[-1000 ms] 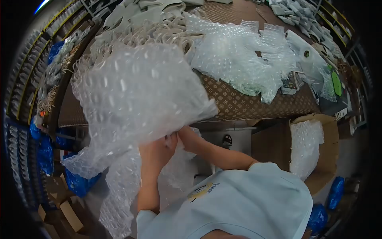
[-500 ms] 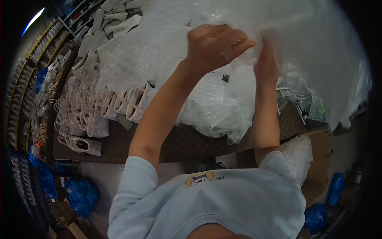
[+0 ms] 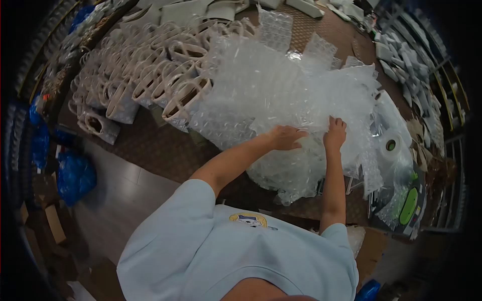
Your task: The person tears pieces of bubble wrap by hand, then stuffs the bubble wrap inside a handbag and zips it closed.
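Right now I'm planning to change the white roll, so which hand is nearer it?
Right. The right hand is over the bubble wrap, left of the white roll; the left hand is there too, but farther left.

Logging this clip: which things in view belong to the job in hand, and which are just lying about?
In the job:
bubble wrap, spread over the table
left hand, on the wrap
right hand, on the wrap

Apparently lying about:
handled bags, untouched by the hands
clear roll, at right
green object
blue bundle, at left
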A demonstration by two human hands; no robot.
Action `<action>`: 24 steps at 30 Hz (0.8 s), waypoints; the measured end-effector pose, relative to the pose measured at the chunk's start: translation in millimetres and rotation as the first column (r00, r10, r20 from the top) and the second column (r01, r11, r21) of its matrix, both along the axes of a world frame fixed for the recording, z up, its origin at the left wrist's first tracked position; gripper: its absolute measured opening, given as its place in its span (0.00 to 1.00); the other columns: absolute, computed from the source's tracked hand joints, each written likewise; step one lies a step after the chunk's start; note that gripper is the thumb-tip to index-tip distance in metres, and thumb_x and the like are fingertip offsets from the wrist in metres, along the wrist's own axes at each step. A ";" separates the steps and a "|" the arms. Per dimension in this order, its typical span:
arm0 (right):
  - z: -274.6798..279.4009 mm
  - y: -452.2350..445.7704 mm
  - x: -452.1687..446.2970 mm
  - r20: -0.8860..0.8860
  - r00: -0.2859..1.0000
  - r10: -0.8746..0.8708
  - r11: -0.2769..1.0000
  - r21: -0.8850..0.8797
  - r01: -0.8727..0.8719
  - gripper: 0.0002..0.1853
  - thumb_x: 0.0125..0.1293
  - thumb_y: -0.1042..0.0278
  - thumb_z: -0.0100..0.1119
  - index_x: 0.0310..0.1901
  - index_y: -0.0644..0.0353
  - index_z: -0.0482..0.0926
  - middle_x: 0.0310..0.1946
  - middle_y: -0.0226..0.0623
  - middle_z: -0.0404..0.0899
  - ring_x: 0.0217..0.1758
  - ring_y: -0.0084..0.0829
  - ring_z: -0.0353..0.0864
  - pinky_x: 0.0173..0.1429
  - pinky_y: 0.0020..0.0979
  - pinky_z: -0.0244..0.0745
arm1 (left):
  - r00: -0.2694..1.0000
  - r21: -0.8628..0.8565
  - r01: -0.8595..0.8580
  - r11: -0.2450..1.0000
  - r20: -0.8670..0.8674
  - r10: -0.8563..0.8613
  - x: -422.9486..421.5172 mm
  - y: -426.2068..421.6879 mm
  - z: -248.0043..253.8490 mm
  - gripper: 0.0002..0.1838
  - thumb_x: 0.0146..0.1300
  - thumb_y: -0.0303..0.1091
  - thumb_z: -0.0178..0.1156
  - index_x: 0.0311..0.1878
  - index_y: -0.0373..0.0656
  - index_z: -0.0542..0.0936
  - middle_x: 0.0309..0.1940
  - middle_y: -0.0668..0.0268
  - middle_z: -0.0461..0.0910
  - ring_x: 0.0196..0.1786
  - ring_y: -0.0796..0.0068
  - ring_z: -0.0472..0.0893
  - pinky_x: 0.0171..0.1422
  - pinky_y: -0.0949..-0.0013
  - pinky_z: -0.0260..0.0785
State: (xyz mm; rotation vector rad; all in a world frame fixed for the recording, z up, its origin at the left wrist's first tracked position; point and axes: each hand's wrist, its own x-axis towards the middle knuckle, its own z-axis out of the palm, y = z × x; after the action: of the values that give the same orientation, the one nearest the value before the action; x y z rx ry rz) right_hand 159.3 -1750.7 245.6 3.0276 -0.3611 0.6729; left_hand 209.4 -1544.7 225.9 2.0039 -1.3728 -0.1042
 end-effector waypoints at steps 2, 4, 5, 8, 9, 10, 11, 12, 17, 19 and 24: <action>0.2 -6.8 13.7 -0.062 0.997 -0.048 0.998 -0.032 0.046 0.27 0.47 0.77 0.56 0.53 0.50 0.72 0.46 0.35 0.69 0.54 0.40 0.65 0.45 0.42 0.70 | 0.994 0.299 -0.008 0.954 -0.103 0.040 -17.8 42.1 34.5 0.23 0.55 0.40 0.60 0.54 0.47 0.69 0.61 0.60 0.63 0.61 0.60 0.67 0.59 0.59 0.64; -2.8 -30.0 30.8 -0.105 0.994 -0.042 0.998 -0.040 0.038 0.27 0.48 0.77 0.56 0.54 0.49 0.70 0.49 0.37 0.68 0.57 0.43 0.63 0.47 0.44 0.70 | 0.995 0.085 -0.073 0.994 0.075 0.066 -30.7 83.1 42.2 0.23 0.53 0.38 0.61 0.53 0.48 0.70 0.61 0.63 0.63 0.60 0.61 0.68 0.61 0.58 0.63; 2.0 -26.6 36.2 -0.143 0.987 -0.067 0.997 -0.057 0.060 0.28 0.49 0.77 0.55 0.56 0.49 0.69 0.52 0.40 0.67 0.61 0.46 0.61 0.50 0.46 0.69 | 0.973 -0.028 -0.091 0.995 0.210 0.095 -36.1 106.4 46.2 0.22 0.52 0.36 0.61 0.52 0.47 0.71 0.59 0.63 0.65 0.60 0.60 0.69 0.62 0.57 0.62; 51.7 3.4 34.7 -0.404 0.847 -0.347 0.937 -0.099 0.336 0.29 0.52 0.77 0.53 0.59 0.48 0.66 0.59 0.45 0.62 0.67 0.52 0.52 0.58 0.52 0.64 | 0.901 -0.206 -0.232 0.951 0.322 0.290 -50.9 191.2 70.4 0.21 0.50 0.30 0.61 0.50 0.47 0.72 0.55 0.64 0.69 0.57 0.60 0.70 0.61 0.54 0.61; 69.8 12.0 28.8 -0.352 0.880 -0.319 0.945 -0.044 0.325 0.30 0.53 0.76 0.53 0.60 0.47 0.65 0.62 0.47 0.59 0.68 0.54 0.48 0.61 0.53 0.61 | 0.857 -0.240 -0.366 0.899 0.290 0.426 -51.2 222.8 70.6 0.23 0.50 0.30 0.61 0.52 0.47 0.71 0.54 0.63 0.70 0.57 0.59 0.70 0.62 0.54 0.60; 85.4 20.9 23.2 -0.296 0.908 -0.296 0.950 0.011 0.313 0.30 0.53 0.76 0.53 0.61 0.47 0.65 0.64 0.48 0.57 0.70 0.57 0.45 0.63 0.54 0.58 | 0.796 -0.271 -0.487 0.830 0.254 0.550 -49.7 252.6 70.2 0.24 0.50 0.29 0.61 0.54 0.46 0.71 0.53 0.62 0.71 0.57 0.59 0.70 0.62 0.53 0.58; 99.0 37.8 19.8 -0.300 0.907 -0.296 0.950 0.005 0.312 0.30 0.53 0.76 0.53 0.61 0.47 0.65 0.64 0.48 0.57 0.70 0.57 0.45 0.63 0.54 0.58 | 0.717 -0.249 -0.619 0.745 0.207 0.665 -49.0 280.0 69.8 0.24 0.50 0.30 0.61 0.54 0.45 0.71 0.52 0.61 0.72 0.57 0.59 0.70 0.63 0.54 0.57; 110.6 66.6 15.1 -0.083 0.996 -0.037 0.998 0.044 0.041 0.29 0.54 0.74 0.55 0.60 0.47 0.65 0.64 0.47 0.57 0.70 0.56 0.46 0.64 0.54 0.56 | 0.625 -0.219 -0.731 0.646 0.165 0.763 -45.1 300.2 69.0 0.25 0.51 0.30 0.61 0.55 0.45 0.71 0.52 0.59 0.72 0.57 0.58 0.70 0.63 0.54 0.56; 91.1 291.0 2.3 -0.058 0.739 0.672 0.738 0.136 -0.661 0.27 0.51 0.67 0.63 0.55 0.49 0.71 0.63 0.38 0.61 0.70 0.46 0.49 0.68 0.55 0.46 | 0.581 -0.071 -0.795 0.603 0.196 0.790 8.9 330.8 33.6 0.20 0.52 0.32 0.60 0.50 0.43 0.75 0.45 0.58 0.75 0.53 0.59 0.72 0.60 0.53 0.56; 42.1 336.5 11.8 -0.213 0.707 0.674 0.738 0.143 -0.660 0.27 0.54 0.65 0.60 0.58 0.47 0.68 0.64 0.38 0.59 0.72 0.47 0.45 0.69 0.57 0.41 | 0.632 0.002 -0.762 0.647 0.221 0.743 30.4 339.0 24.3 0.17 0.53 0.33 0.60 0.48 0.43 0.77 0.41 0.59 0.77 0.52 0.60 0.73 0.59 0.52 0.56; -57.2 287.9 44.2 -0.427 0.876 0.225 0.948 -0.113 -0.299 0.26 0.55 0.63 0.60 0.58 0.46 0.69 0.65 0.36 0.58 0.72 0.46 0.45 0.68 0.60 0.40 | 0.784 0.155 -0.583 0.798 0.365 0.502 35.5 391.3 23.5 0.08 0.51 0.27 0.57 0.35 0.48 0.79 0.25 0.69 0.78 0.47 0.66 0.74 0.54 0.51 0.58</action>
State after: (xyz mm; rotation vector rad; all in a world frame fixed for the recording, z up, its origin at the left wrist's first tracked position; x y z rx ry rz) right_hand 203.5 -1462.7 188.3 2.9598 0.1223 0.0495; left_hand 244.9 -1153.4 249.4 2.6600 -0.9160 0.3251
